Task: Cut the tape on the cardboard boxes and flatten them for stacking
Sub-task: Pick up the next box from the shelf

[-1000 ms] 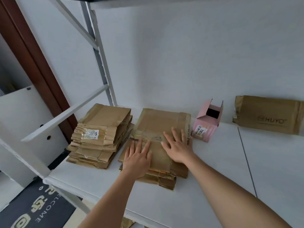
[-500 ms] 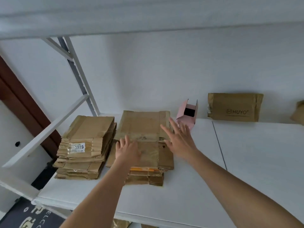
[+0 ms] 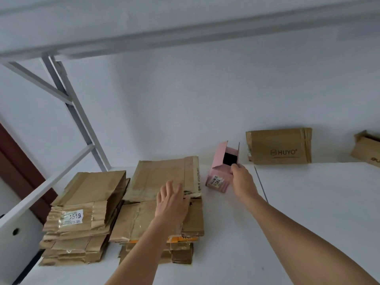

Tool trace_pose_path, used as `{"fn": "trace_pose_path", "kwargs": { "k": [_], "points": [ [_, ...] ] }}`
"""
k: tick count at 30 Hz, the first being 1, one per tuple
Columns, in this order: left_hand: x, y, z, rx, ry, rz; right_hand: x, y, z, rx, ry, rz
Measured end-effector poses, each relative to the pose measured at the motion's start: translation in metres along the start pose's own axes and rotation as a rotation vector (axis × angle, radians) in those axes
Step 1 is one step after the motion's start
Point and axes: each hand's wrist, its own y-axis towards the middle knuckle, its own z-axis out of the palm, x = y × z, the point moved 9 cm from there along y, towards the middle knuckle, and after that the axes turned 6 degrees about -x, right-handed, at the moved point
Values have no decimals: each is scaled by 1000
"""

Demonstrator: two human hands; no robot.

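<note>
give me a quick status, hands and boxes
Right hand gripping pink box. Left hand open over flattened stack. Pink box still unflattened. Nothing in the way.

Readable print on the boxes

"1519" is printed on a white label [image 3: 72, 217] stuck to the left stack of flattened boxes [image 3: 82, 219]; "19016" is read on the pink box's [image 3: 220, 171] sticker [image 3: 216, 182]; "HUYO" is marked on the brown box [image 3: 279, 146] against the wall.
</note>
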Motion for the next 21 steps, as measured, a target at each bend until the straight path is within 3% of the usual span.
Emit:
{"fn": "trace_pose_path", "kwargs": {
  "k": [4,7,9,12,15,18,21],
  "points": [
    [-9,-3,-9,53,-74,0,-30,-15,-21,-26,150,100],
    [-33,-1,-15,104,-239,-1,-42,-39,-53,-57,133,55],
    [-58,-3,-12,173,-342,-3,-57,-60,-81,-77,224,121],
    [-110,-15,-4,321,-607,-1,-97,-96,-114,-40,412,394],
    [-155,-28,-1,357,-878,-28,-140,-137,-128,38,737,723],
    [-193,-45,7,422,-921,11,-170,-177,-138,157,955,1003],
    [-232,-62,22,502,-924,18,-200,-206,-152,205,1010,1148]
  ]
}}
